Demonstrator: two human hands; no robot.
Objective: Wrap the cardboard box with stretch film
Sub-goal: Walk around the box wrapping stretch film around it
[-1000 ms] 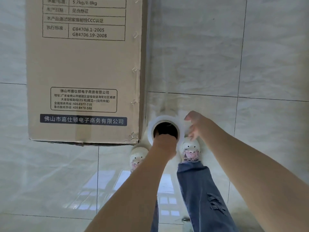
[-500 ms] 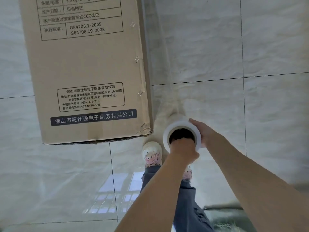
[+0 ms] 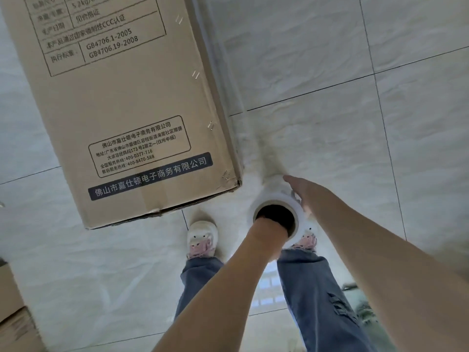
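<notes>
Film sheet (image 3: 225,80) covers one side of cardboard box (image 3: 121,102); most faces bare; left hand (image 3: 270,226) inside roll (image 3: 276,209) core, grip unseen; right hand (image 3: 303,190) flat on it

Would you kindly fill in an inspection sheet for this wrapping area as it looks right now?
Surface: pale glossy tiled floor, with dark joints and window glare.
Job's things: cardboard box, printed and stapled; film roll held end-on at its near right corner, a film sheet running up the box's right side.
Clutter: more cardboard at the lower left edge.
Grippers: left hand pushed into the roll's core; right hand flat on the roll's outside.
Cables: nothing seen.
Surroundings: the person's shoes and jeans below the roll.
</notes>
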